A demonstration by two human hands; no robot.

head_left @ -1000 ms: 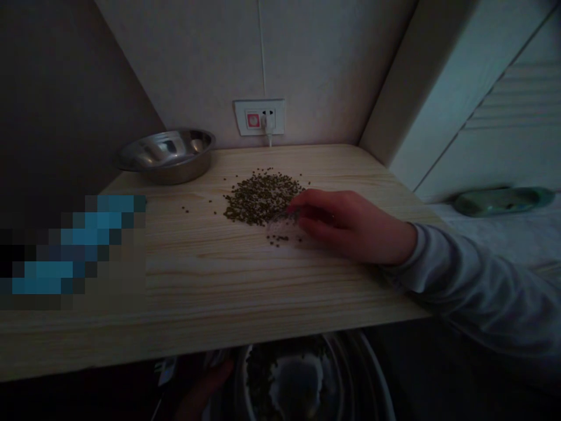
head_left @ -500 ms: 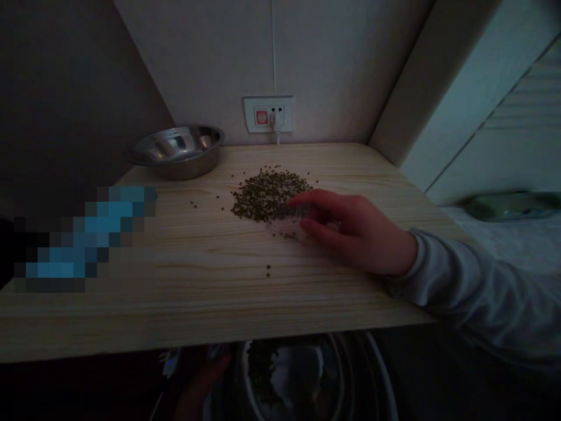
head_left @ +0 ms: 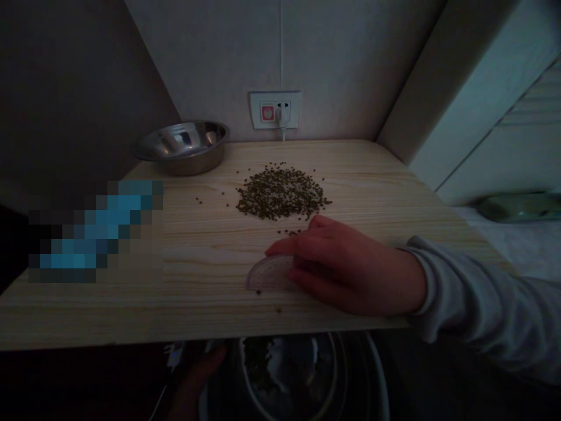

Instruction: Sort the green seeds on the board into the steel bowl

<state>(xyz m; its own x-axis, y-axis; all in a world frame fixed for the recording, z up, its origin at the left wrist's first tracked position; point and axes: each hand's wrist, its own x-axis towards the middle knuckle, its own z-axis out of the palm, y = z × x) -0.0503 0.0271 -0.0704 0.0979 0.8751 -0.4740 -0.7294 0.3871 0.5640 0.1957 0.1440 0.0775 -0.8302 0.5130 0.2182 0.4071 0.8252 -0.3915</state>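
My right hand (head_left: 346,269) rests on the wooden table (head_left: 184,304) near its front edge, fingers closed on a clear half-round plastic piece (head_left: 268,273) held upright against the tabletop. One or two small dark beans lie just in front of that piece. A heap of small dark green beans (head_left: 283,192) sits behind the hand, toward the wall. Below the table edge my left hand (head_left: 199,380) holds a metal bowl (head_left: 350,380) with beans in it; its fingers are mostly hidden in the dark.
An empty steel bowl (head_left: 184,145) stands at the table's back left. A wall socket (head_left: 274,109) with a white plug is behind the heap. A blurred blue patch (head_left: 94,231) covers the left side. A cabinet (head_left: 482,99) rises on the right.
My right hand has drawn the plastic piece from the heap's edge back toward the table's front edge, dragging a few beans along. The view has shifted slightly.
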